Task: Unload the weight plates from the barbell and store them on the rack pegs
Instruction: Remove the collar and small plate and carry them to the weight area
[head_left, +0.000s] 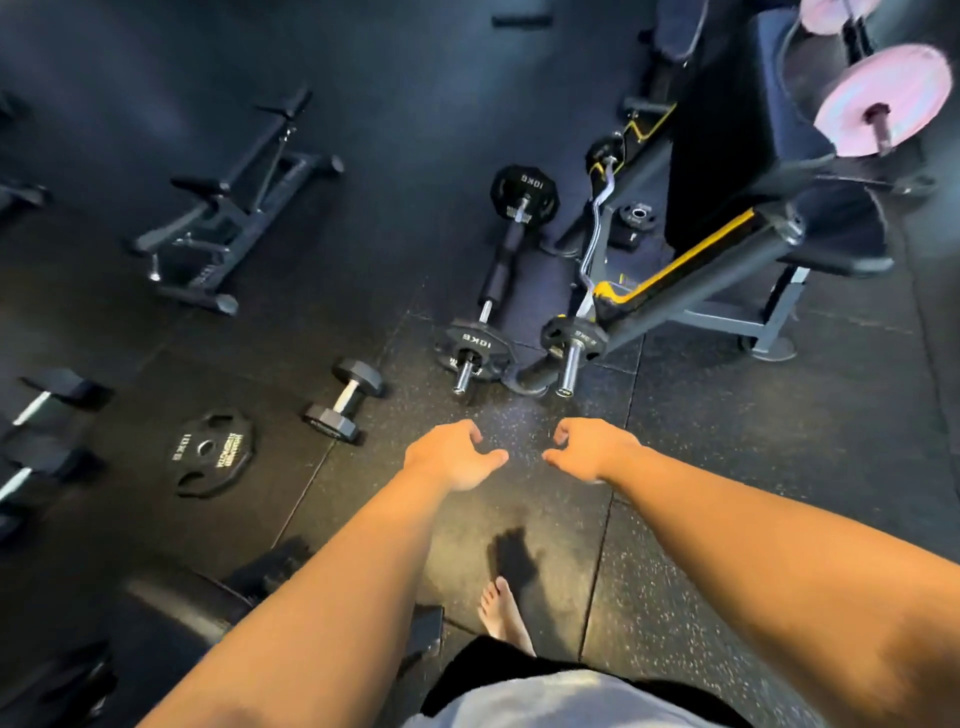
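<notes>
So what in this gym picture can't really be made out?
Head view only:
Upper pale pink round weight plate: cut off by the top edge.
Small black round plate on the floor: marking too small to read.
Black silver-handled dumbbells at left: blurred, cut by the left edge.
Collars on the straight steel barbell: too small to tell.

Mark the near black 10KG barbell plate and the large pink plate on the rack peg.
Near black 10KG plate (477, 342), head view, face, on the lettering.
Large pink plate (852, 104), head view, face, left of centre.
</notes>
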